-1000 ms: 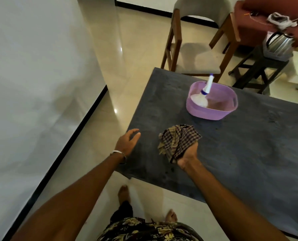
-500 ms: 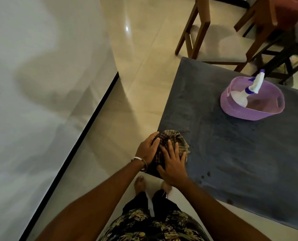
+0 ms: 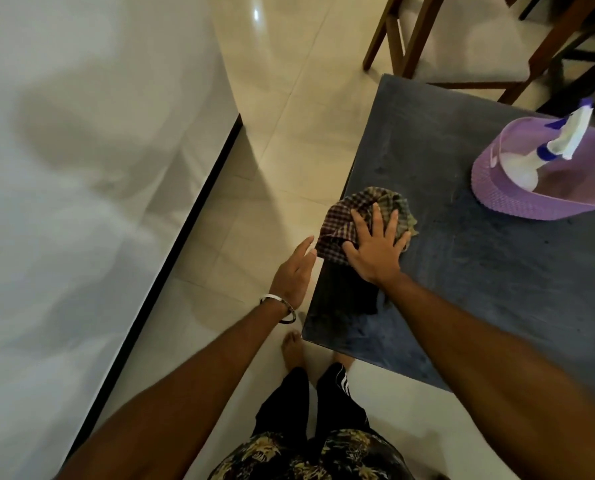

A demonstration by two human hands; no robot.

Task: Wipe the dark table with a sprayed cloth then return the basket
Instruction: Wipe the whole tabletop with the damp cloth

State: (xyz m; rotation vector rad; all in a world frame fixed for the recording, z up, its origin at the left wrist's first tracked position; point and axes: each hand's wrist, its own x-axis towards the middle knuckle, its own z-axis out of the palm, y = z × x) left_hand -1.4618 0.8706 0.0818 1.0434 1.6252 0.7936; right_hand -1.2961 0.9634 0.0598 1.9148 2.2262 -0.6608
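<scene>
R hand (image 3: 375,247) lay flat, fingers spread, on checked brown-green cloth (image 3: 358,209) at dark grey table (image 3: 497,289) edge, L hand (image 3: 294,271) open beside, purple plastic basket (image 3: 518,199) w/ white spray bottle (image 3: 531,161) well apart.

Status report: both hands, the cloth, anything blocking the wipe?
Right hand flat on cloth, near table edge. Left hand open, off the table. Basket with spray bottle stands ahead.

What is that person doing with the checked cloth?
The person is wiping a dark table. The right hand lies flat, fingers spread, pressing a checked cloth onto the table near its left edge. The left hand is open beside that edge, off the cloth. A purple basket sits further along the table with a white spray bottle lying inside it. The basket has not been put away.
</scene>
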